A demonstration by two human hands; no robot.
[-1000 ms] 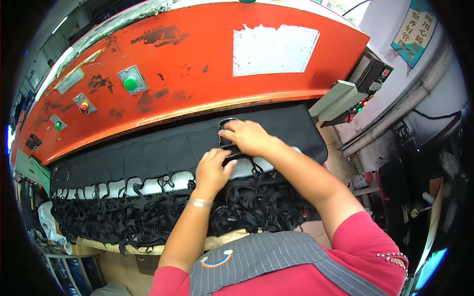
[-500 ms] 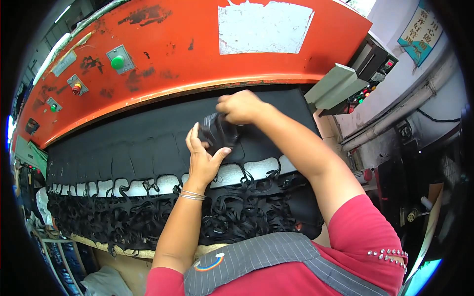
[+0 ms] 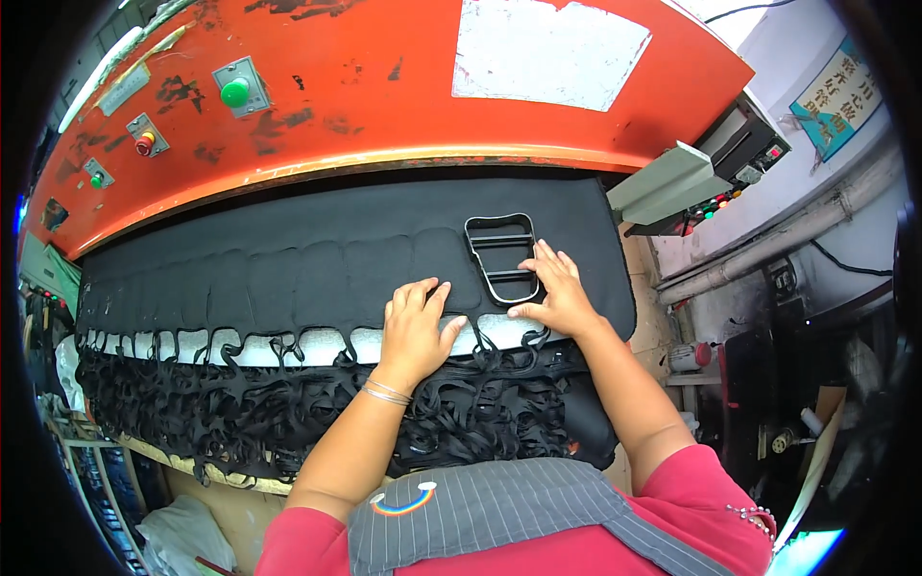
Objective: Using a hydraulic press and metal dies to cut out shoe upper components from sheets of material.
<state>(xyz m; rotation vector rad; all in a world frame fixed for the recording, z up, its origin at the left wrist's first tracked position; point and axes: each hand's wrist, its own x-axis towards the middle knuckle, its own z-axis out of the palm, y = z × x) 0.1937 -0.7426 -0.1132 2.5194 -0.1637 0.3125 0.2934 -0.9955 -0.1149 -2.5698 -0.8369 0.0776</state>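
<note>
A black-rimmed metal cutting die (image 3: 500, 239) with two crossbars lies on a black sheet of material (image 3: 365, 211). My right hand (image 3: 559, 293) is at the die's lower right corner. Its index finger bends over the right rim, and the thumb lies by the lower edge. My left hand (image 3: 415, 324) rests on the sheet left of the die, fingers spread, holding nothing. Cut outlines run across the sheet to the left. Along its near edge, black scrap strips (image 3: 288, 403) hang in tangled loops over a pale board (image 3: 322, 341).
An orange machine beam (image 3: 375, 106) spans the far side, with a green button (image 3: 234, 93) and a red knob (image 3: 145, 143). At the right stands a control box (image 3: 740, 144) with coloured buttons. A pale pipe (image 3: 759, 245) runs along the right wall.
The black object held up between both hands is no longer there; the die now lies flat on the sheet. My right hand came down and nearer; my left moved slightly right, onto the sheet.
</note>
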